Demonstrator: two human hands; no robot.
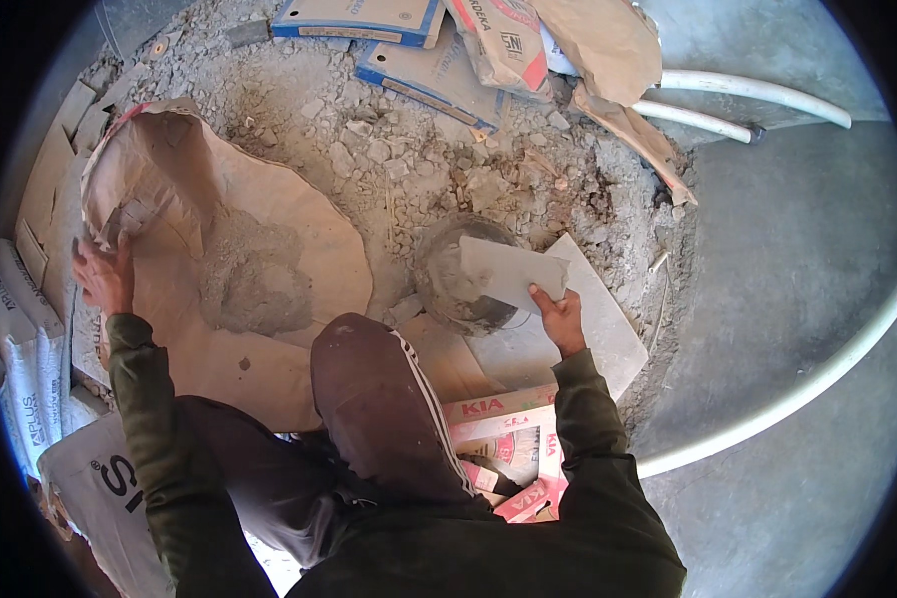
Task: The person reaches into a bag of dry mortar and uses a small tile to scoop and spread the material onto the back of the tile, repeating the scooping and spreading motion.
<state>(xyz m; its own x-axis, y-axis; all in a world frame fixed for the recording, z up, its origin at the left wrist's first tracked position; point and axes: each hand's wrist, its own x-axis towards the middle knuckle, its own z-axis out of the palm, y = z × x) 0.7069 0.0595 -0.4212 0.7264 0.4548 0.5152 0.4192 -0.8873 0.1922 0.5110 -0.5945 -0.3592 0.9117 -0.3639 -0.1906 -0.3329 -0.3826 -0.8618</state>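
My right hand (565, 321) pinches a flat piece (518, 271), thumb uppermost, over a round dark bucket (433, 277); a level hold should limit spills. The piece looks pale grey, straight-edged, dusty. My left hand (107, 276), fingers spread, meets an open paper bag (319, 219); whether it grips, I cannot tell. Rubble (369, 149) lies beyond.

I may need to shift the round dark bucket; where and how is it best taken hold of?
The bucket is probably best taken by its left rim, coming from the person's left: that curved edge is uncovered, while the flat grey piece overlaps its right side in this view.
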